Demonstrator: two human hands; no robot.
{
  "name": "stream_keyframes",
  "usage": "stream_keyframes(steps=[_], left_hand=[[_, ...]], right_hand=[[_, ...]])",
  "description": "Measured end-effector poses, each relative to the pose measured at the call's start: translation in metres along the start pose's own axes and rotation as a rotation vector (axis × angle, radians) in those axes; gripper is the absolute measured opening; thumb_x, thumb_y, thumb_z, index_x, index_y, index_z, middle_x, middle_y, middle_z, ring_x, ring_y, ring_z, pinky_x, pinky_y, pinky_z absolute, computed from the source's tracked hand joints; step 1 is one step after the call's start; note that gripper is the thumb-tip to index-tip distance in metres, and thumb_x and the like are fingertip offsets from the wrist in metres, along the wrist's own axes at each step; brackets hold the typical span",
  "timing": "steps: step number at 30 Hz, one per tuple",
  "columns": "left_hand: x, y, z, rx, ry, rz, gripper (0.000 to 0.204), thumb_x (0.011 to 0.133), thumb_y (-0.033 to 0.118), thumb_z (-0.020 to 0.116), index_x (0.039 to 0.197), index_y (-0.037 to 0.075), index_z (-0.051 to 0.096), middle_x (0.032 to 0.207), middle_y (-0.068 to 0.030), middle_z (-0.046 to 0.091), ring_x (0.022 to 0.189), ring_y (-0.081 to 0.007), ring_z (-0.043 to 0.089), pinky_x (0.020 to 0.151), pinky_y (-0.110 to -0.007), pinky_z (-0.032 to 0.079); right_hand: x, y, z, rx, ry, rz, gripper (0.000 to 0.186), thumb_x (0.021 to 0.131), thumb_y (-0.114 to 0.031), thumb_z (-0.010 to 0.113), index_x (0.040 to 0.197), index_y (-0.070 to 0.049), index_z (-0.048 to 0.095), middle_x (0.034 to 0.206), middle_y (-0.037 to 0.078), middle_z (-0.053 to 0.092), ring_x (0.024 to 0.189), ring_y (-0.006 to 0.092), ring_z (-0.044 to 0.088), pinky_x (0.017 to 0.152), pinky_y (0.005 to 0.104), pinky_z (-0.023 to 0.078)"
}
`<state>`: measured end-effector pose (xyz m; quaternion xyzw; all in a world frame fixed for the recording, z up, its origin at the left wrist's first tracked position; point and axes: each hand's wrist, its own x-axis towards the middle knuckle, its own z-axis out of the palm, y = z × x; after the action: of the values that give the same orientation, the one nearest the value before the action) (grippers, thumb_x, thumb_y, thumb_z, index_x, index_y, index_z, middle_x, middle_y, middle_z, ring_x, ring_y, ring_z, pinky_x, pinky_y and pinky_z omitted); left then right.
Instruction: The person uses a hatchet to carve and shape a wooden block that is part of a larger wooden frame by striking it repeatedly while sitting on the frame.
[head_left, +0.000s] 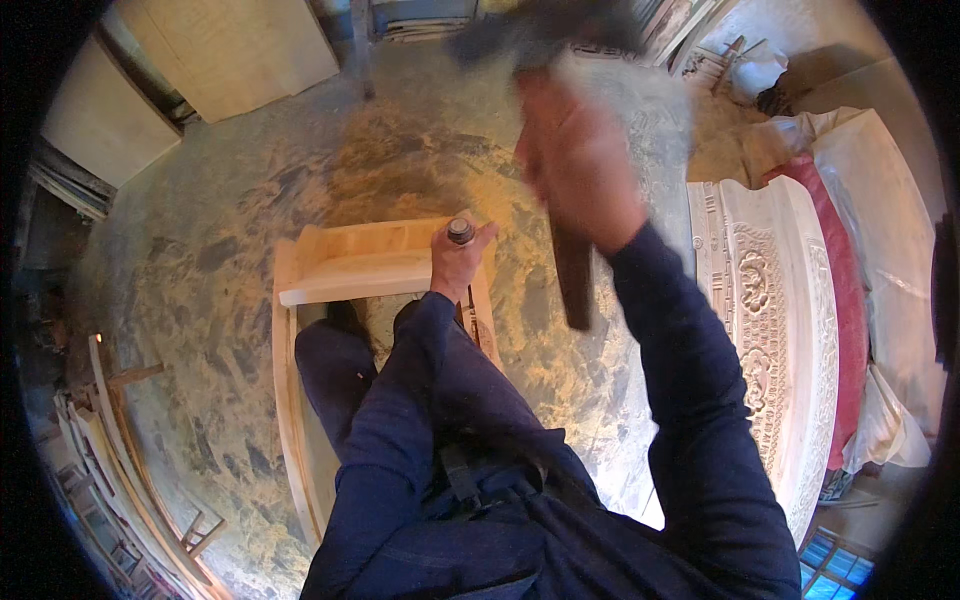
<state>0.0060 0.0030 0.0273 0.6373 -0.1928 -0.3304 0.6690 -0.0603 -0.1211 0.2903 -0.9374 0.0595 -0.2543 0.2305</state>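
Note:
My left hand (456, 262) is closed round the handle of a chisel (460, 231), whose round ringed butt end faces up. It stands at the right corner of a pale wooden frame (360, 280), and the blade's end is hidden beneath the hand. Raised to the right and farther off, my right hand (580, 160) grips a hammer, smeared by motion. The hammer's broad dark head (545, 35) is above the hand, and its dark wooden handle (571, 280) sticks out below. The exact shape of the head is too blurred to tell. My legs are within and against the frame.
A long pale carved wooden piece (755, 330) lies to the right, beside red cloth (850, 330) and plastic sheeting (885, 200). Large flat boards (230, 50) lean at the far left. Timber strips (130, 470) are stacked near left. Sawdust covers parts of the floor (200, 250).

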Motion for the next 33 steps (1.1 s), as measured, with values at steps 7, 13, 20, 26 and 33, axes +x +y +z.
stream_keyframes(steps=[7, 13, 20, 26, 33], left_hand=[[-0.069, 0.026, 0.011, -0.049, 0.069, 0.086, 0.008, 0.086, 0.005, 0.069, 0.092, 0.001, 0.07, 0.074, -0.0015, 0.064, 0.071, -0.0099, 0.058, 0.067, -0.03, 0.049], [0.028, -0.003, -0.003, -0.038, 0.191, -0.158, 0.034, 0.085, 0.02, 0.075, 0.066, 0.001, 0.053, 0.063, -0.0005, 0.054, 0.06, -0.0129, 0.05, 0.057, -0.034, 0.043], [0.013, 0.01, 0.006, -0.155, 0.093, -0.115, 0.04, 0.085, 0.021, 0.077, 0.063, 0.004, 0.048, 0.061, -0.0014, 0.051, 0.057, -0.0158, 0.045, 0.058, -0.04, 0.042], [0.034, -0.004, 0.027, 0.069, 0.368, 0.111, 0.035, 0.087, 0.021, 0.076, 0.065, 0.009, 0.052, 0.058, 0.0015, 0.047, 0.054, -0.0146, 0.046, 0.053, -0.035, 0.038], [0.079, -0.005, 0.0, -0.469, -0.422, -0.54, 0.035, 0.089, 0.018, 0.074, 0.068, 0.016, 0.046, 0.053, 0.0056, 0.036, 0.042, -0.0096, 0.028, 0.042, -0.03, 0.024]], right_hand=[[-0.105, -0.002, 0.028, 0.092, -0.441, 0.396, 0.029, 0.1, -0.029, 0.055, 0.091, -0.001, 0.058, 0.062, 0.015, 0.06, 0.053, 0.0305, 0.06, 0.052, 0.0409, 0.048], [-0.193, -0.022, 0.003, 0.238, -0.343, 0.723, 0.027, 0.099, -0.027, 0.054, 0.093, -0.001, 0.055, 0.061, 0.014, 0.055, 0.052, 0.0284, 0.057, 0.048, 0.0376, 0.044], [-0.28, -0.049, 0.007, 0.596, -0.261, 1.598, 0.034, 0.102, -0.032, 0.051, 0.083, -0.004, 0.053, 0.056, 0.006, 0.052, 0.042, 0.0155, 0.051, 0.038, 0.0309, 0.039], [-0.358, -0.049, 0.014, 0.273, -0.54, 1.149, 0.013, 0.088, -0.011, 0.06, 0.1, -0.007, 0.058, 0.069, 0.012, 0.054, 0.054, 0.0287, 0.058, 0.049, 0.039, 0.046], [-0.391, -0.046, 0.038, 0.396, -0.535, 1.291, 0.033, 0.079, -0.012, 0.067, 0.111, -0.005, 0.06, 0.076, 0.015, 0.055, 0.061, 0.0338, 0.06, 0.052, 0.0439, 0.047]])
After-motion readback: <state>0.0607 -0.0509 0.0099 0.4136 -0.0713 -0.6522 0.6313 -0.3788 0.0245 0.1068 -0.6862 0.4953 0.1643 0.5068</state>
